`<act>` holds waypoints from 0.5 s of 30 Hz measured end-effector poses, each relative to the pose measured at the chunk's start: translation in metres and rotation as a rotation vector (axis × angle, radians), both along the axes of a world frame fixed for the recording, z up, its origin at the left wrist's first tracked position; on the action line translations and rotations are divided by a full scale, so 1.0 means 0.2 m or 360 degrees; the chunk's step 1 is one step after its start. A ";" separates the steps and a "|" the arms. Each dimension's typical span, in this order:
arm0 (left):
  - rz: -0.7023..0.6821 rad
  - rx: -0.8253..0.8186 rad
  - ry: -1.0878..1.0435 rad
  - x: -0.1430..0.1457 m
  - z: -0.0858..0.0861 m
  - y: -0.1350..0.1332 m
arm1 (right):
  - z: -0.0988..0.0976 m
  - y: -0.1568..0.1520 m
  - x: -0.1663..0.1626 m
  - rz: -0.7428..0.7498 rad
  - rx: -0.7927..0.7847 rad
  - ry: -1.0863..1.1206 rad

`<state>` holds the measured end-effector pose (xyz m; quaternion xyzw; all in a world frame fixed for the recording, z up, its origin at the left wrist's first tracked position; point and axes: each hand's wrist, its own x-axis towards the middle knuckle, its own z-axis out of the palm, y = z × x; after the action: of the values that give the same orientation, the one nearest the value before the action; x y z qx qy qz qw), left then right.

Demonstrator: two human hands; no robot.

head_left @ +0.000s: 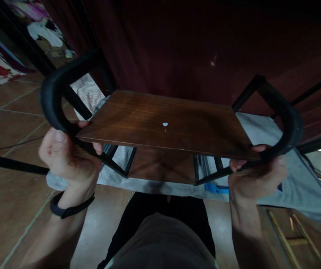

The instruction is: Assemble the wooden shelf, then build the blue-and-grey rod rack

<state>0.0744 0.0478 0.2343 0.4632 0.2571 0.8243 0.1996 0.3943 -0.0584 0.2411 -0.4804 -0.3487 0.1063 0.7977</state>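
Observation:
In front of me is a small shelf rack with a brown wooden board [154, 119] on top and curved black metal frames at both ends. A small white heart-shaped mark shows near the board's middle. My left hand [67, 149] is wrapped round the left black frame [49, 97] at the board's front left corner. At the front right corner, my right hand [257, 172] grips the right black frame [292, 119]. A second brown board [161, 164] shows lower down between the black legs. Parts of the fingers on both hands are hidden behind the frames.
Beneath the rack lies a grey cloth [297, 183], with a blue object [216, 188] near its front edge. A dark red panel [205, 48] stands behind. Black bars cross the left side above the tiled floor [11, 179]. A wooden frame [295, 239] is at lower right.

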 end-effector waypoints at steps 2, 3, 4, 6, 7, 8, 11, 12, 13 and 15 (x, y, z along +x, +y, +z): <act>0.0030 0.0019 0.0000 0.00 -0.01 0.01 | -0.01 -0.01 -0.01 -0.0024 -0.0005 0.0011; 0.0042 0.0033 -0.0004 -0.01 -0.01 0.02 | -0.02 -0.02 -0.01 -0.0028 0.0004 0.0024; 0.0048 0.0047 -0.0018 -0.01 -0.01 0.02 | -0.02 -0.03 -0.01 -0.0025 0.0020 0.0036; 0.0020 0.0035 -0.0043 -0.01 -0.01 0.01 | -0.03 -0.04 0.00 0.0028 0.0026 0.0064; -0.0011 0.0009 -0.0056 -0.01 -0.01 0.00 | -0.04 -0.04 0.01 0.0064 0.0009 0.0084; -0.0046 -0.0032 -0.0059 -0.01 -0.01 -0.01 | -0.04 -0.05 0.03 0.0098 -0.0020 0.0109; -0.0098 -0.0158 0.0004 -0.01 0.00 -0.04 | -0.05 -0.05 0.06 0.0116 -0.0098 0.0208; -0.0105 -0.0191 0.0036 -0.01 0.00 -0.05 | -0.05 -0.06 0.07 0.0095 -0.0098 0.0231; -0.0120 -0.0227 0.0068 -0.01 0.00 -0.06 | -0.06 -0.06 0.08 0.0077 -0.0094 0.0241; -0.0175 -0.0302 0.0117 -0.02 0.00 -0.07 | -0.07 -0.07 0.09 0.0045 -0.0088 0.0219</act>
<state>0.0695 0.0339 0.2341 0.4855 0.3152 0.7666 0.2779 0.4132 -0.0732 0.2270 -0.4889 -0.2968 0.1599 0.8046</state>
